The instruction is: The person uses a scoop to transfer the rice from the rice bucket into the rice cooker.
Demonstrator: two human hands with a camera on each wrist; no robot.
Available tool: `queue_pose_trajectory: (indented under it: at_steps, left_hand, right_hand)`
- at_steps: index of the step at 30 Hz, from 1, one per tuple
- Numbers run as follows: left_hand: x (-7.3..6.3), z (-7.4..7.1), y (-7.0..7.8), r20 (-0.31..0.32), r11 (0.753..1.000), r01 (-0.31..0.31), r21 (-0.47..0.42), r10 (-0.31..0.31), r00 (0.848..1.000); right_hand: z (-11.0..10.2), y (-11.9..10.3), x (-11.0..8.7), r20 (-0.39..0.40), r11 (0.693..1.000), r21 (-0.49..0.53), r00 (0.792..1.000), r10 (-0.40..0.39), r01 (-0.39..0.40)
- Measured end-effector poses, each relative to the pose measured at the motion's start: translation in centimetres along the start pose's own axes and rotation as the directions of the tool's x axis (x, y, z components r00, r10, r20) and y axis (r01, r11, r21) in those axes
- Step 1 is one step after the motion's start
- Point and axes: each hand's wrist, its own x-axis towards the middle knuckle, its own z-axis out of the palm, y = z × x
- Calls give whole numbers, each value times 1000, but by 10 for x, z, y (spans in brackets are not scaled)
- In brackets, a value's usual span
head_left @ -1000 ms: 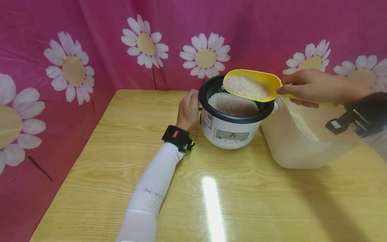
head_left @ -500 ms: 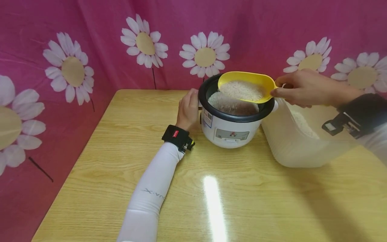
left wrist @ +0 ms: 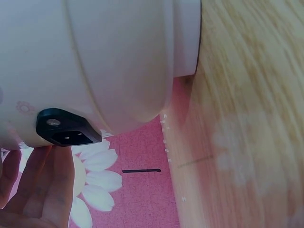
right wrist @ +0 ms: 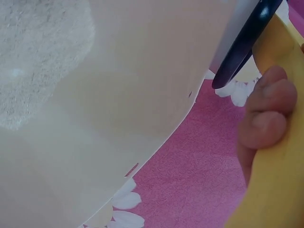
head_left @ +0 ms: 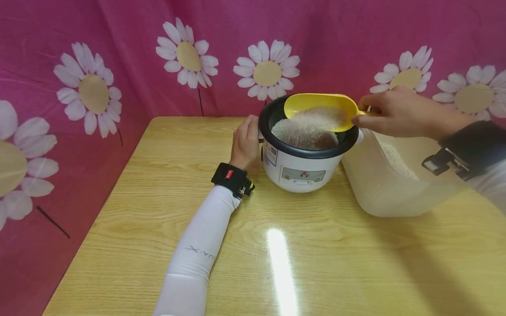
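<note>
A white rice cooker [head_left: 304,186] with a black rim stands on the table, rice [head_left: 288,131] heaped inside its pot. My left hand [head_left: 246,142] grips the cooker's left side at the handle; in the left wrist view the fingers [left wrist: 54,185] lie close to the dark power socket [left wrist: 71,130]. Over the pot, my right hand [head_left: 407,112] holds a yellow scoop [head_left: 312,101] by its handle. The scoop is tipped toward me, and rice slides off its lower edge into the pot. Curled fingertips [right wrist: 270,114] show against the yellow handle in the right wrist view.
Right of the cooker, a translucent bin [head_left: 375,188] leans with its opening toward the right arm; rice [right wrist: 38,52] lies inside it. A pink cloth [head_left: 340,44] with daisies hangs behind the wooden table [head_left: 158,197].
The scoop has shifted slightly left over the pot and tipped further, so less rice is in it and more streams down. My left hand stays on the cooker.
</note>
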Motion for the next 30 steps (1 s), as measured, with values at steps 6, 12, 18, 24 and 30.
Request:
queue_pose_trajectory:
  at_steps: [6,12,18,24,30]
  left_hand:
    - [0,0,0,1,1000,-4,2,4,1000]
    - [0,0,0,-1,1000,-8,1,8,1000]
    - [0,0,0,-2,1000,-11,0,11,1000]
    - [0,0,1,-11,1000,-23,10,23,1000]
    - [0,0,1,-5,1000,-16,9,16,1000]
  right_hand:
    - [2,0,0,-78,997,-3,994,-72,72]
    - [2,-4,0,-138,992,-18,983,-125,123]
    - [-1,-10,1,-157,990,-68,979,-132,122]
    - [-3,-15,2,-154,990,-119,984,-89,71]
    - [-2,-15,1,-184,990,-130,980,-73,50]
